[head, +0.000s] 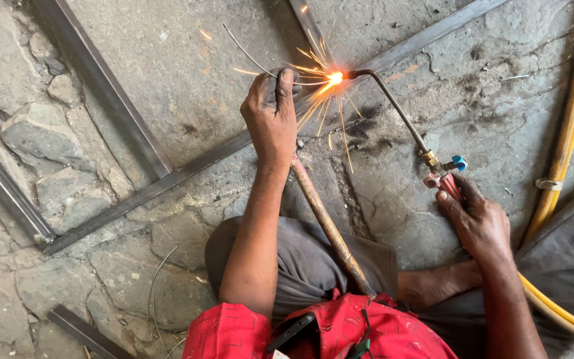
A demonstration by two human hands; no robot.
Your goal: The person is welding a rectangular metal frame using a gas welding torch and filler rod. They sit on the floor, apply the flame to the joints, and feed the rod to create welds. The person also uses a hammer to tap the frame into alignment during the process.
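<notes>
1. Here, the left hand (272, 116) pinches a thin filler wire (247, 54) – its tip at the sparking joint of the flat steel bars (187, 169)
2. Right hand (478, 223) closed around the torch (400, 116) handle – yellow hoses (569, 126) beside it

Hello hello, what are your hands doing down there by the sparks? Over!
Left hand pinching thin wire at the flame. Right hand gripping torch, tip sparking on flat metal bar. Rusty rod lying across lap, yellow hoses at right.
</notes>
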